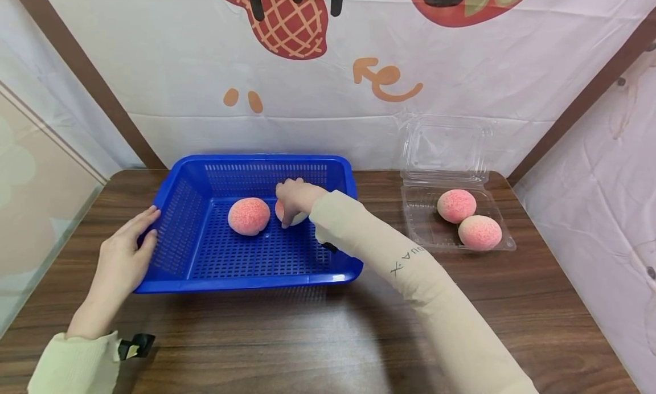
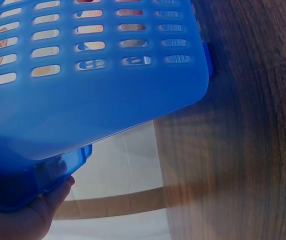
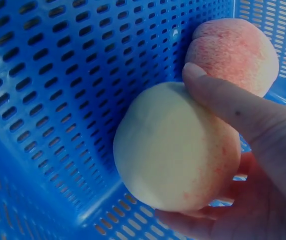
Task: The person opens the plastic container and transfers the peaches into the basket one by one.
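- While the left rim of a blue, rectangular, perforated plastic basket (image 1: 246, 284) is touched by the extended fingers of the left hand (image 1: 123, 251), a pale, pink-flushed round peach (image 3: 168, 150) is held between thumb and curled fingers of the right hand (image 1: 303, 197), inside the basket, near mid-frame.
- Just left of it, a pink-speckled, slightly oval peach (image 1: 249, 216) is seen on the basket floor, closer to the right hand than the left.
- The basket's long axis is laid left to right.
- At frame right, well apart, two pink-and-cream peaches (image 1: 456, 206) are contained in an open, clear plastic box (image 1: 422, 226), the right hand being nearer.
- All is supported by a brown wood-grain table (image 1: 225, 348).
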Tool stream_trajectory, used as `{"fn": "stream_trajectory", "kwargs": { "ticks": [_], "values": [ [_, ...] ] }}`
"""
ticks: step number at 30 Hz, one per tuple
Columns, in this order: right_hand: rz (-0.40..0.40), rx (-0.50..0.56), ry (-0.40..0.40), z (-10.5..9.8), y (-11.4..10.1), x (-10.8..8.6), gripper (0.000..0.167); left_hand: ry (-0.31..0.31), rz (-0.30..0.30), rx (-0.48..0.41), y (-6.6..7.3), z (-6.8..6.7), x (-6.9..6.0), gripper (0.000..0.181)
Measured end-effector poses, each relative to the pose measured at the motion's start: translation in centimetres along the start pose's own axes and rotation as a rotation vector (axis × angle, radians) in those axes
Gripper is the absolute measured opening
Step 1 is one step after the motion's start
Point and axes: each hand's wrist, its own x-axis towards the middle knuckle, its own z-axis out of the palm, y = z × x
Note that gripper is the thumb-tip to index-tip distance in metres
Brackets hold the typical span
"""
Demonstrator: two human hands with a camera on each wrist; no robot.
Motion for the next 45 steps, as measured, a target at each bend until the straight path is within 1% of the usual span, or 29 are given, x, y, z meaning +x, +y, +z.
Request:
{"fn": "stream_trajectory", "kwargs": {
  "ticks": [5, 12, 19, 22, 28, 36, 41, 45],
  "values": [
    [-0.033, -0.005, 0.007, -0.5, 0.0, -0.3, 0.078, 0.002, -0.001, -0.003, 0.1, 0.0, -0.1, 0.036],
    [-0.053, 0.068, 0.034, -1.7, 0.8, -1.0, 0.069, 0.005, 0.001, 0.002, 0.1, 0.0, -0.1, 0.036],
    [-0.089, 0.087, 0.044, -2.8, 1.3, -1.9, 0.061, 0.005, 0.005, 0.002, 0.1, 0.0, -0.1, 0.036],
    [-0.099, 0.077, 0.051, -3.2, 1.4, -2.2, 0.059, 0.007, 0.008, 0.001, 0.1, 0.0, -0.1, 0.036],
    [-0.128, 0.028, 0.073, -3.7, 1.5, -2.7, 0.060, 0.005, 0.006, 0.001, 0.0, 0.0, 0.0, 0.036],
    [-0.150, 0.036, 0.058, -3.9, 1.5, -3.8, 0.059, -0.005, -0.004, 0.008, 0.0, 0.0, -0.1, 0.037],
    [-0.159, -0.001, 0.056, -4.0, 1.6, -4.5, 0.061, -0.004, -0.003, 0.006, 0.1, 0.0, 0.0, 0.037],
    [-0.153, -0.012, 0.055, -4.1, 1.7, -5.2, 0.066, -0.007, -0.008, 0.008, 0.1, 0.0, 0.0, 0.037]
  ]
}}
